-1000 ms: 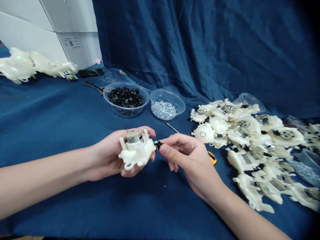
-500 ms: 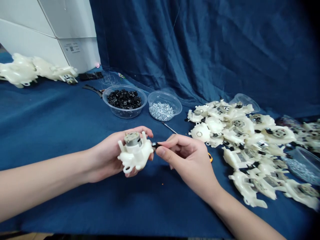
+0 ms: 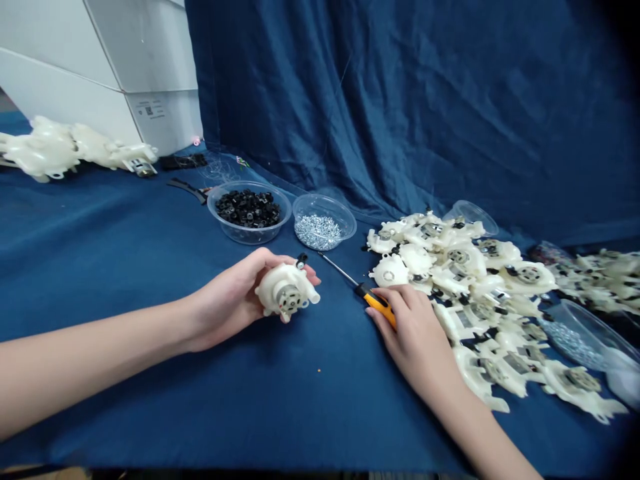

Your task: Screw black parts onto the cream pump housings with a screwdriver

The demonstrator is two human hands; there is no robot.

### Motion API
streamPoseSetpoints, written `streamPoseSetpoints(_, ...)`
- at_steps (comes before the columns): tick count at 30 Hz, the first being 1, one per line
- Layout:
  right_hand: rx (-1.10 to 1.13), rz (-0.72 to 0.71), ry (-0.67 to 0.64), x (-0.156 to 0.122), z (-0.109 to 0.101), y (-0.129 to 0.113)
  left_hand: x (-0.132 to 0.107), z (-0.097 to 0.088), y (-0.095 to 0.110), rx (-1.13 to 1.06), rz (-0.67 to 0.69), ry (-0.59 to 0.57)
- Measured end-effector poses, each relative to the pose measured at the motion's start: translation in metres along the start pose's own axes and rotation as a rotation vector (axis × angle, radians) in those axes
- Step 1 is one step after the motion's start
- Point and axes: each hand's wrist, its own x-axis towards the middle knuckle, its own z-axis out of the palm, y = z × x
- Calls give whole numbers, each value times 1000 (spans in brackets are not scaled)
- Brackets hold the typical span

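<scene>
My left hand (image 3: 235,293) is closed round a cream plastic motor housing (image 3: 276,283), its round metal motor (image 3: 289,300) facing me. A small black plastic clip (image 3: 301,260) sits on the housing's upper edge, close to my fingertips. To the right, my right hand (image 3: 413,323) has its fingers round the orange and black handle of a screwdriver (image 3: 379,307). The screwdriver lies low at the cloth, its shaft pointing up and left towards the bowl of screws. My palm hides the end of the handle.
A clear bowl of black clips (image 3: 249,210) stands beside a clear bowl of silver screws (image 3: 320,230). Many cream housings with motors (image 3: 460,260) crowd the right side, near another screw tub (image 3: 575,340). More housings (image 3: 50,150) lie far left before a white box (image 3: 160,113).
My right hand has let go of the black clip, now on the housing, and moved right to grasp the screwdriver. My left hand has turned the housing so its motor faces me.
</scene>
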Motion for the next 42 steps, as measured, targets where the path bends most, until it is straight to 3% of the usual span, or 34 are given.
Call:
streamPoseSetpoints(3,63,54,9,-1,-2,-6,-1,3,-1,85,69,27)
streamPoseSetpoints(6,281,102,98,-6,-12,-14,2,4,-2,246,157,69)
streamPoseSetpoints(10,486,-84,174,-14,-18,-27,8,1,-5,305,231,103)
streamPoseSetpoints(18,409,-191,264,-14,-11,-34,14,-6,-9,299,263,82)
streamPoseSetpoints(26,466,-139,342,-16,-11,-37,12,-7,-9,311,251,59)
streamPoseSetpoints(33,388,-179,318,-17,-13,-33,11,-8,-10,325,266,49)
streamPoseSetpoints(42,440,-126,350,-18,-14,-38,6,-8,-9,338,292,21)
